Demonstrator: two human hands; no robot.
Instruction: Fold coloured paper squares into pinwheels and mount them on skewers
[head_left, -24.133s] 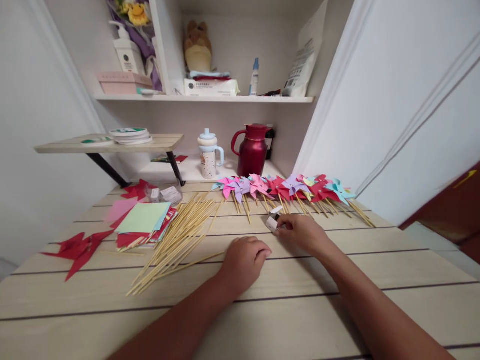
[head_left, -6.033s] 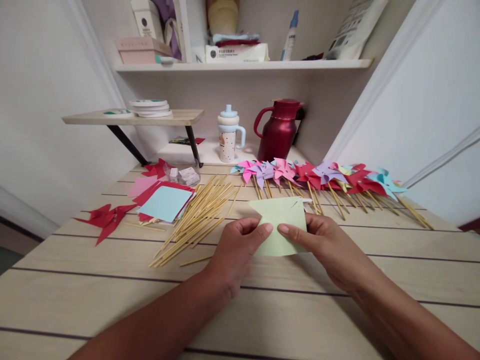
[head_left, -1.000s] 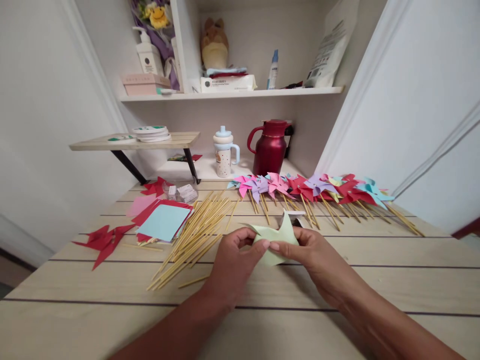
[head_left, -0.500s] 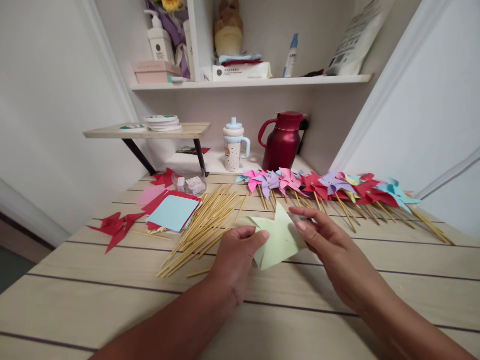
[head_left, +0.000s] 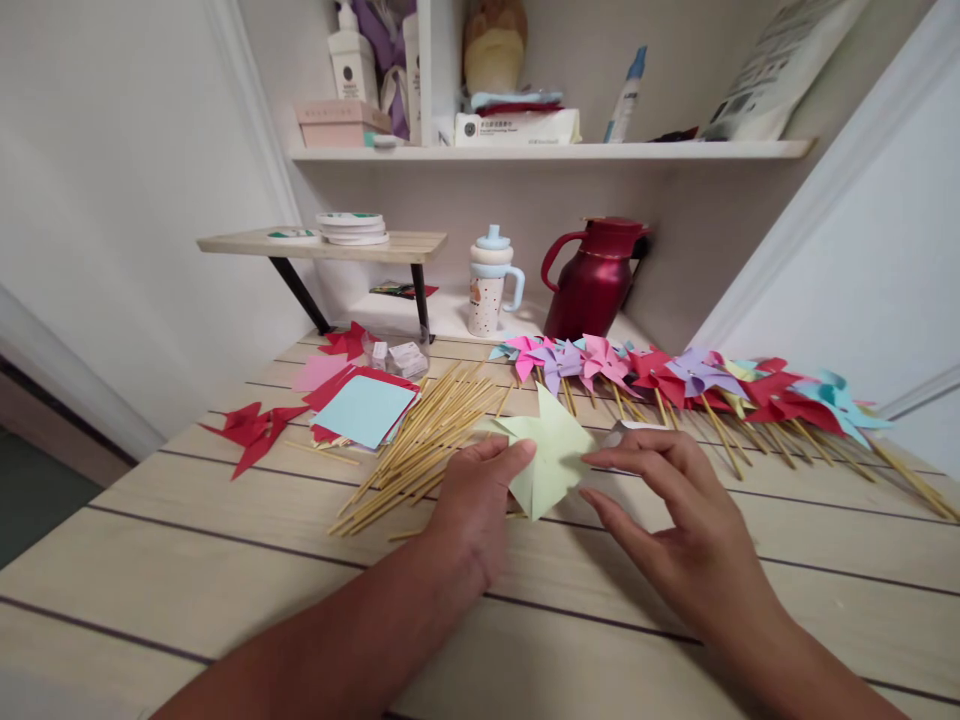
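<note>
Pale green paper pinwheel (head_left: 546, 462), folded, mid-table (head_left: 225, 560), w/ left hand (head_left: 474, 505) pinching its near-left edge btw thumb & fingers. Right hand (head_left: 679, 520) just beside it, fingers spread, grasping nothing. Bamboo sticks (head_left: 420, 435) heaped to the left; finished pinwheels (head_left: 675, 375) in a row toward far right edge; paper stack (head_left: 360, 408) far left.

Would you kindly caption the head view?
Left hand pinches folded green paper; right hand open beside it.

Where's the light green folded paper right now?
Head view, centre: the light green paper is pinched by the left hand, just right of the bamboo sticks, with the right hand beside it.
</note>
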